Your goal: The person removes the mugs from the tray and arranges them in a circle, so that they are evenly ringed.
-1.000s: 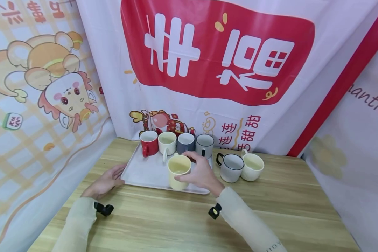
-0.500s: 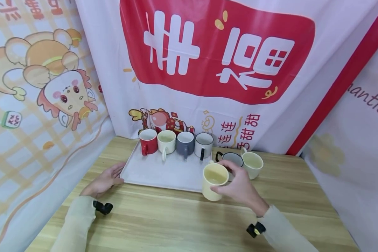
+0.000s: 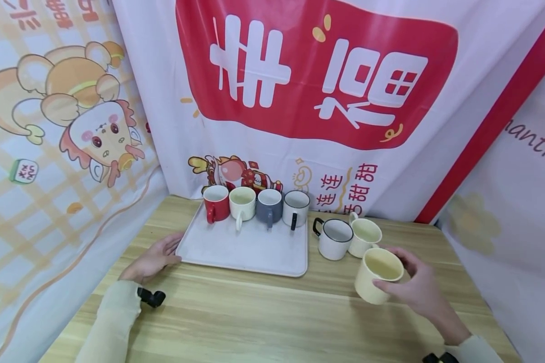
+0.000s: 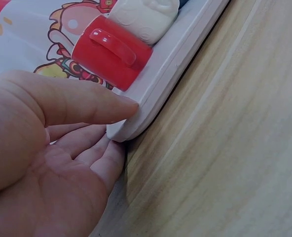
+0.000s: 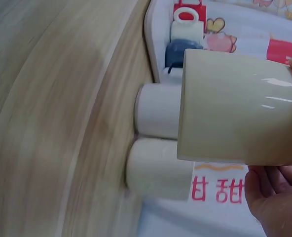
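My right hand holds a pale yellow mug round its side, thumb at the front and fingers behind. The mug is raised over the right part of the table; in the right wrist view its smooth wall fills the middle. My left hand rests at the front left corner of a white tray, its fingers nearly straight along the edge and the thumb over the corner. On the tray's back stand a red mug, a cream mug, a dark grey mug and a black-rimmed white mug.
Right of the tray, another black-rimmed white mug and a cream mug stand side by side, just behind the held mug. A printed cloth hangs behind the wooden table, with more printed cloth at both sides.
My right hand has carried the yellow mug from over the tray rightward, past the tray's edge, to in front of the two mugs on the table. The left hand stays at the tray corner.
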